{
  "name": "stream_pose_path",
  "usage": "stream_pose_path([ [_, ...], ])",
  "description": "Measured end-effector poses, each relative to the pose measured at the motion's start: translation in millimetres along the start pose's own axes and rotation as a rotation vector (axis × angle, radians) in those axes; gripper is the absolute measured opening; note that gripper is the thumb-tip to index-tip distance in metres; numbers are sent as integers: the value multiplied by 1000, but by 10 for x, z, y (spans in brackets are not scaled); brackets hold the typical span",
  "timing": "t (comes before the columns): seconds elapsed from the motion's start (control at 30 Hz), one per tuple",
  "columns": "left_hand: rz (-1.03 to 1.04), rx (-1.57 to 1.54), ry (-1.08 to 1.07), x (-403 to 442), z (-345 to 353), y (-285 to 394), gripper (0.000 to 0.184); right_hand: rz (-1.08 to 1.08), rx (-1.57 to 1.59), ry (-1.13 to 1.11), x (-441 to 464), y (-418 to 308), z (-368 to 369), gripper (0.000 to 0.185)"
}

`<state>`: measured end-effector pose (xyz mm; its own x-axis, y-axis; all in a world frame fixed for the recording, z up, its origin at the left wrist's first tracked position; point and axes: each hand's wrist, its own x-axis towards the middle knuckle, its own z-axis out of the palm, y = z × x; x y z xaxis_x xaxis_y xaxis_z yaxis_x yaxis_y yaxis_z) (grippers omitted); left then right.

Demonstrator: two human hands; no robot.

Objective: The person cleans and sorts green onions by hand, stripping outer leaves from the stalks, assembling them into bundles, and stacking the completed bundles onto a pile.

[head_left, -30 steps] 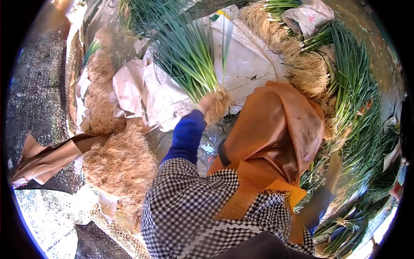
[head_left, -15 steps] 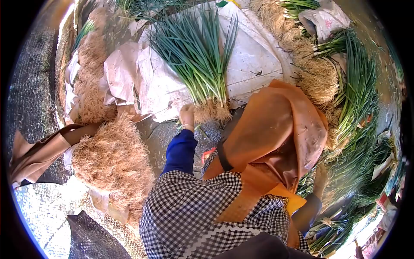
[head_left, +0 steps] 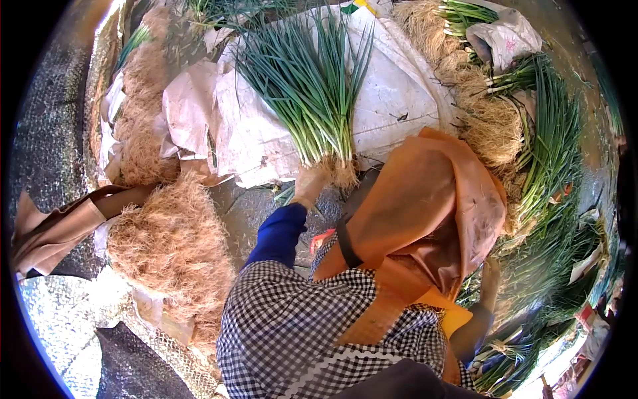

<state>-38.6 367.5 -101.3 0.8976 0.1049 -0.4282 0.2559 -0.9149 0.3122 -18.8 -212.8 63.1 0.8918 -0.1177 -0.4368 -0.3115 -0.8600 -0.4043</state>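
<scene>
A bunch of spring onions [head_left: 312,93] lies on a white sheet [head_left: 392,120], its green leaves fanned away from me and its roots [head_left: 344,174] towards me. My left hand [head_left: 311,185] is against the left part of these roots. Its fingers are hidden among them, so I cannot tell whether it grips. My right hand [head_left: 490,278] hangs low at the right, behind the brown apron, beside the heaped spring onions [head_left: 538,246]. That hand is blurred and its fingers do not show clearly.
Masses of pale roots [head_left: 169,256] line the left side. At the right, more bundles with roots [head_left: 492,130] lie beside a white bag [head_left: 505,40]. A brown apron [head_left: 412,199] covers my knee. Dark netting [head_left: 50,133] borders the far left.
My left hand has moved right, from beside the roots onto their near end. My right hand has shifted slightly. The bunch stays in place on the sheet.
</scene>
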Motion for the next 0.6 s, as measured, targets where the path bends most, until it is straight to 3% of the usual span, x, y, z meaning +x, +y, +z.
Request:
stream_pose_path([
  [0.07, 13, -151, 22, -168, -13, -29, 21, -19, 2, 18, -36, 20, 8, 29],
  [0.13, -373, -693, 86, -215, -6, -33, 25, 58, 7, 17, 6, 18, 10, 28],
  [0.17, -370, -530, 103, -123, -20, -45, 30, 52, 4, 15, 58, 1, 13, 28],
  [0.23, -332, -564, 193, 72, -122, 90, 32, 37, -125, 96, 153, -89, -37, 28],
  [0.27, -290, -598, 287, 196, -120, 142, 35, -28, -144, 170, 216, -376, -138, 27],
  [0.3, -237, -465, 201, 337, -119, 139, 40, -93, -158, 243, 258, -862, -247, 27],
  [0.37, -243, -390, 142, 389, -215, 243, 41, -326, -6, 323, 382, -1837, -356, 28],
  [0.4, -244, -308, 80, 443, -274, 278, 42, -352, 93, 232, 446, -2283, -290, 32],
  [0.47, -115, -228, 144, 758, 164, 36, 34, -1001, -194, 182, 627, -3182, 72, 36],
  [0.5, -91, -127, 108, 808, 182, 18, 26, -1056, -65, -31, 684, -3522, 401, 33],
  [0.53, -70, -26, 71, 853, 220, -14, 20, -1202, -254, -151, 874, -3824, 839, 31],
  [0.6, -55, 44, 156, 901, 332, -57, 12, -1419, -224, -246, 1190, -3919, 1893, 35],
])
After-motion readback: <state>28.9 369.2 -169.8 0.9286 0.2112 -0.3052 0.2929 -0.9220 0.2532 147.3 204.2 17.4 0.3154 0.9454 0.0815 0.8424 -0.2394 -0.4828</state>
